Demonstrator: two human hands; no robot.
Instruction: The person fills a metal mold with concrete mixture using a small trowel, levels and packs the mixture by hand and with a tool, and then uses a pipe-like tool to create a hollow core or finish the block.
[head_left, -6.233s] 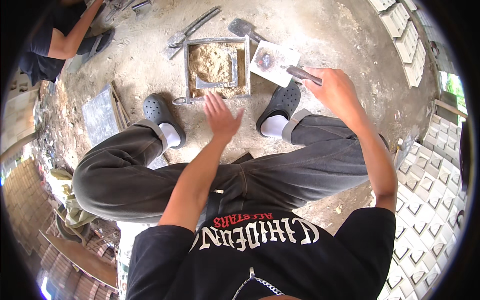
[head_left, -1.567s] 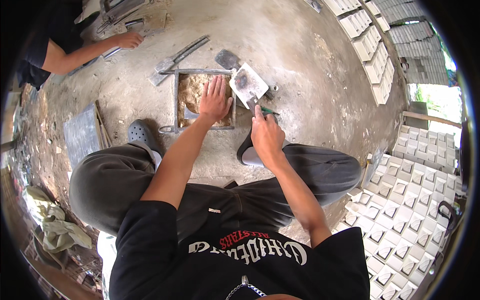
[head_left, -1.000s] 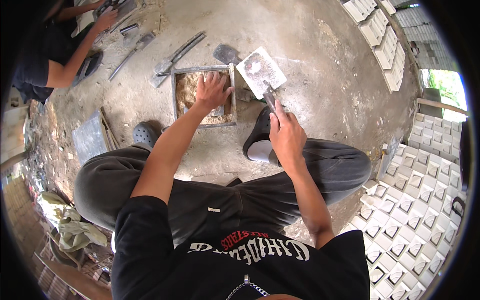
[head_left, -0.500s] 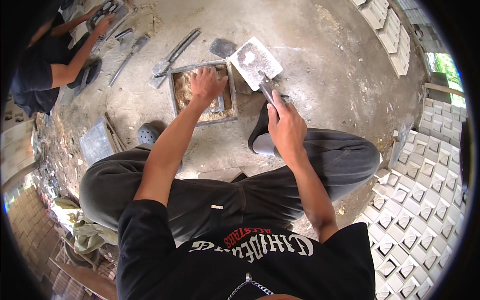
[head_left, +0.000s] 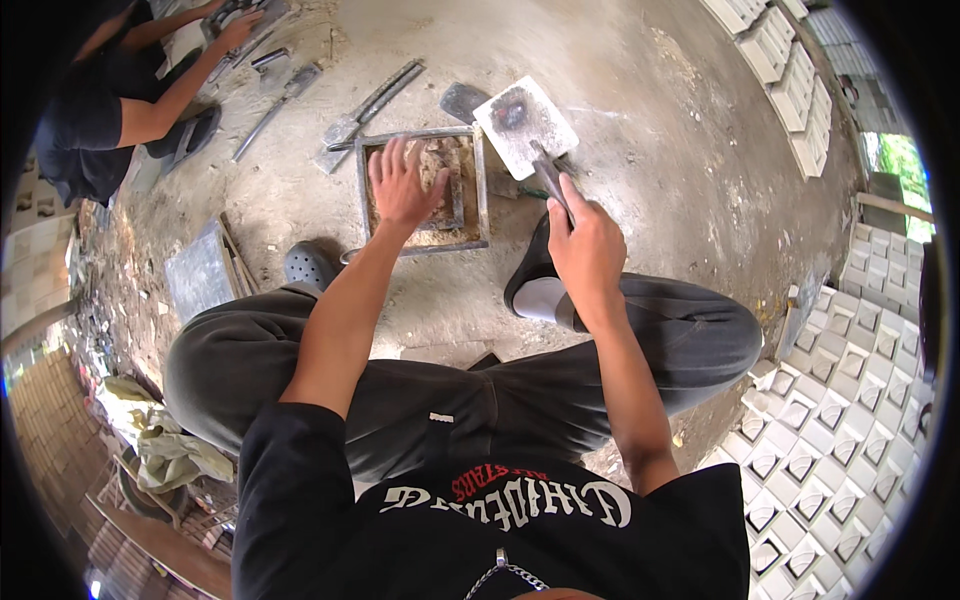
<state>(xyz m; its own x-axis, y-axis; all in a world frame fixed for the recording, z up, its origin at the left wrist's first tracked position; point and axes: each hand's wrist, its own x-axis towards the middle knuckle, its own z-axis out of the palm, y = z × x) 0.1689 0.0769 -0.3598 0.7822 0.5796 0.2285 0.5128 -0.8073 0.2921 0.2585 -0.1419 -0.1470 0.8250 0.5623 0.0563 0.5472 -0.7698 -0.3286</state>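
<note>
From the head view, the left hand (head_left: 403,185) lies flat with fingers spread, palm down on the sandy mix inside a square metal mould (head_left: 422,188) that sits on the concrete floor (head_left: 640,120) just ahead of the person's feet. The right hand (head_left: 585,245) is closed in a fist around the handle of a trowel (head_left: 527,125), whose flat square blade is held level just beyond the mould's right edge, smeared with grey mortar. A second trowel (head_left: 463,100) lies on the floor just behind that blade, and a long flat tool (head_left: 365,105) rests beside the mould's far left corner. A grey slab (head_left: 200,272) leans near the left shoe (head_left: 310,265). At upper left another person (head_left: 110,110) crouches, hands on tools. Rows of cast blocks (head_left: 850,420) line the right side.
</note>
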